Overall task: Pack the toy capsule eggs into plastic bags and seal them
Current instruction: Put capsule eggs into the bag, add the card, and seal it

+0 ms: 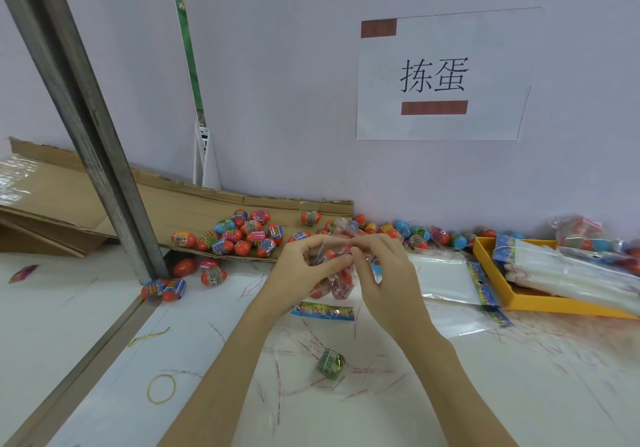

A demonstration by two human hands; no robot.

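Hands meet at the middle of the head view, raised just above the white desk (519,394): the left hand (304,266) and right hand (384,273) both pinch the top of a clear bag (337,280) that hangs between them with several red eggs inside. The fingers (327,242) of each hand are pressed together on the bag's mouth, thumbs against forefingers, so I judge the step in hand to be closing or sealing this bag. Much is left: a heap of loose eggs (242,235) lies on flattened cardboard (194,204) at the left, a few more have rolled onto the desk by a metal post (86,117), and a row of them runs along the wall to the right. One green egg (330,363) sits alone near the forearms. A stack of empty bags (446,280) with printed header strips lies just right of the hands, and more rest in a yellow tray (485,256). Filled bags (578,230) seem to be piled at the far right behind the tray, so some packing looks done. A yellow rubber band (161,388) and thin red-and-white strips litter the desk. A paper sign (446,72) on the wall reads "拣蛋"; two brown blocks cover other parts of it. Egg labels are too small to read.
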